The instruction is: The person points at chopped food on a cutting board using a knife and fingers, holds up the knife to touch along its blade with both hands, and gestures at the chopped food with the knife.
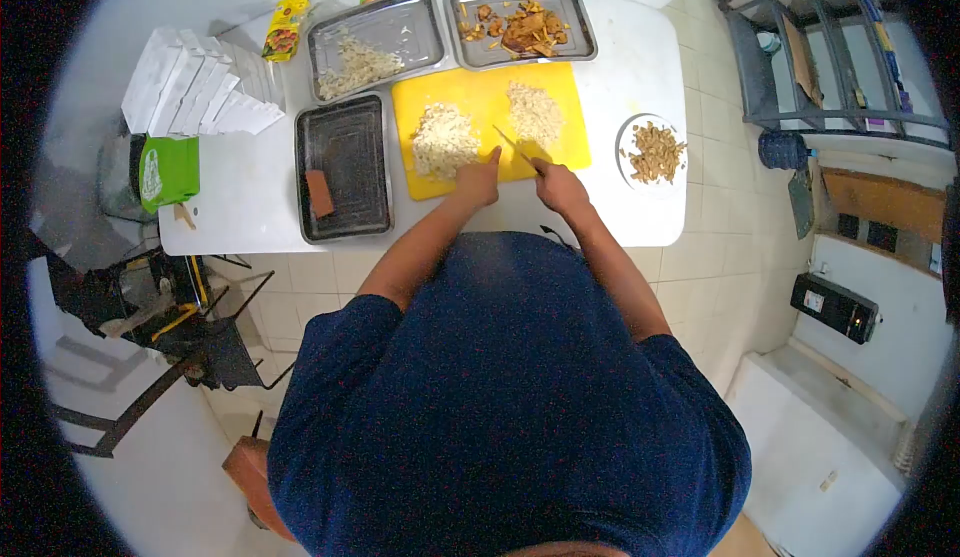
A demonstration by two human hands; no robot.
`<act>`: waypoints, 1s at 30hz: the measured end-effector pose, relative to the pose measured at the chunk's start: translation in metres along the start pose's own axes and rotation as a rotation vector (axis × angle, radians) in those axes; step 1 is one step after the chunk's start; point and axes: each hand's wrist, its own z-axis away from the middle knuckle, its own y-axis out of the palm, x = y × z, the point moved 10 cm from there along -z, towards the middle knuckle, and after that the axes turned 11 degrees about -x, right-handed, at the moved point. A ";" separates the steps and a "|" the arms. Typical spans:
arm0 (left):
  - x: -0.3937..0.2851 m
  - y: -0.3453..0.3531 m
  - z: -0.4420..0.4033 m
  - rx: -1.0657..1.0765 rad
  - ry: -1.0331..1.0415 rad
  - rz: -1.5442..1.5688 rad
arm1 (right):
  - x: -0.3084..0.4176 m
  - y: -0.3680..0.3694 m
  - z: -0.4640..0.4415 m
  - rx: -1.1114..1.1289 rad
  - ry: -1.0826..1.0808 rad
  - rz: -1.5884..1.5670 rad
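On the white table lies a yellow cutting board [490,102] with two heaps of pale chopped food, a left heap [442,141] and a right heap [535,114]. My right hand [560,186] is closed round the handle of a knife [513,145], whose blade points up and left between the heaps. My left hand [479,179] is at the near edge of the board, just below the left heap. Its thumb or a finger points up towards the blade; the other fingers are too small to make out, and whether they hold anything is unclear.
Behind the board stand a tray of pale pieces [430,17] and a tray of browned food [586,45]. A dark tray [378,219] holding a reddish-brown block is at left. A plate of brown strips [625,147] sits right. White boxes [160,82] and a green pack [170,170] are far left.
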 end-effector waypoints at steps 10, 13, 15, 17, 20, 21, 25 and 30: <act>-0.002 -0.006 0.009 0.104 -0.013 0.024 | -0.019 0.013 0.018 0.011 0.060 -0.012; -0.005 -0.006 0.011 0.129 -0.043 0.065 | -0.034 0.037 0.016 -0.034 0.045 -0.174; -0.006 -0.001 0.002 0.072 -0.035 0.115 | -0.039 0.050 0.004 -0.108 -0.032 -0.290; -0.001 0.006 -0.009 -0.043 0.001 0.177 | -0.044 0.052 -0.002 -0.103 0.031 -0.538; -0.007 -0.048 0.011 -0.134 -0.041 0.149 | -0.032 0.045 0.022 0.192 0.461 -0.880; -0.011 -0.051 0.014 -0.150 0.001 0.130 | -0.030 0.042 0.026 0.208 0.510 -0.926; -0.018 -0.057 0.019 -0.173 0.087 0.130 | -0.023 0.025 0.033 0.249 0.496 -0.983; -0.008 -0.063 0.007 -0.265 0.036 0.190 | -0.004 -0.017 0.057 0.258 0.512 -1.015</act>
